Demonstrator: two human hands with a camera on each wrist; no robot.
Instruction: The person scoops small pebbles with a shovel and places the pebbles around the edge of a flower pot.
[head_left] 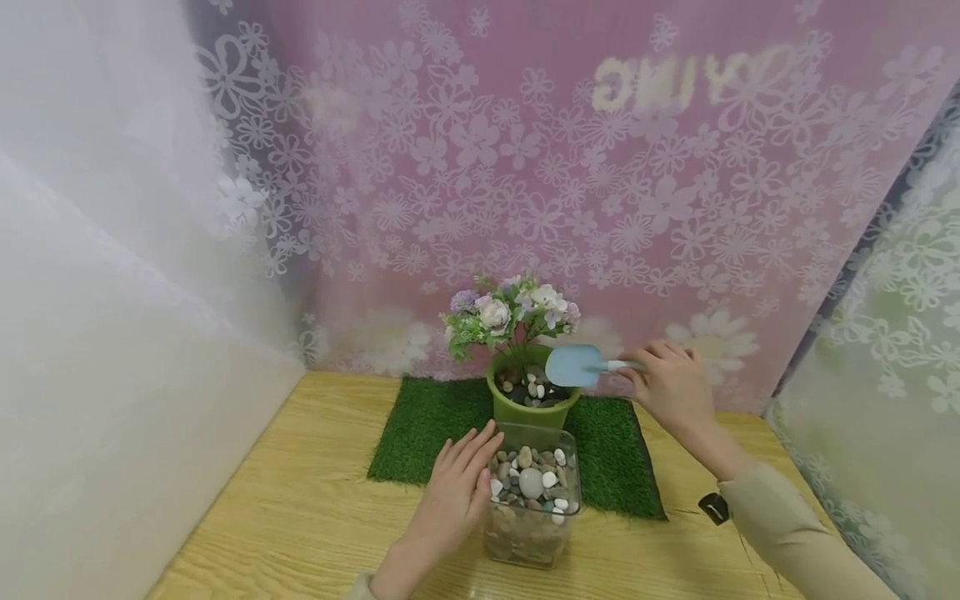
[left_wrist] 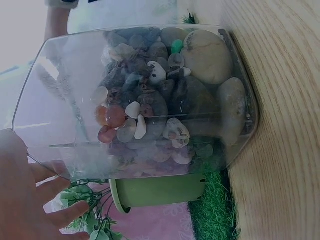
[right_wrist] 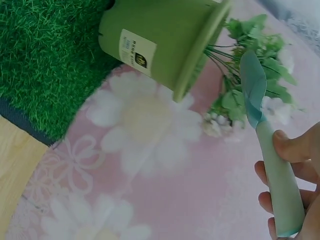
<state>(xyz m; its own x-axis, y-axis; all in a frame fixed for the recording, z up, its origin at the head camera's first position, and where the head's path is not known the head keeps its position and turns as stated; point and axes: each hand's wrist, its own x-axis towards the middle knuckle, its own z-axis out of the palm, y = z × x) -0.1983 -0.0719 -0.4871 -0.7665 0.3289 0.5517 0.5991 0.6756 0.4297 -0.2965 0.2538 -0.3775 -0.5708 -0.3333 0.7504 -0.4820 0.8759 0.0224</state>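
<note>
My right hand (head_left: 670,387) grips a small blue hand trowel (head_left: 573,366) by its pale handle (right_wrist: 281,180). The blade hovers over the right rim of a green flowerpot (head_left: 531,414), its upper face showing no stones in the head view. Pebbles and artificial flowers (head_left: 510,308) fill the pot. My left hand (head_left: 453,483) lies with straight fingers against the left rim of a clear plastic container (head_left: 525,546). Inside that container are mixed pebbles (left_wrist: 150,95), white, grey, brown and reddish. In the left wrist view the fingers touch the container's upper edge.
Under the pot lies a green artificial grass mat (head_left: 618,458) on a wood-grain table (head_left: 300,492). A pink floral curtain (head_left: 525,167) hangs close behind the pot. Pale sheets (head_left: 112,333) stand at both sides. A dark watch-like object (head_left: 713,508) is at my right cuff.
</note>
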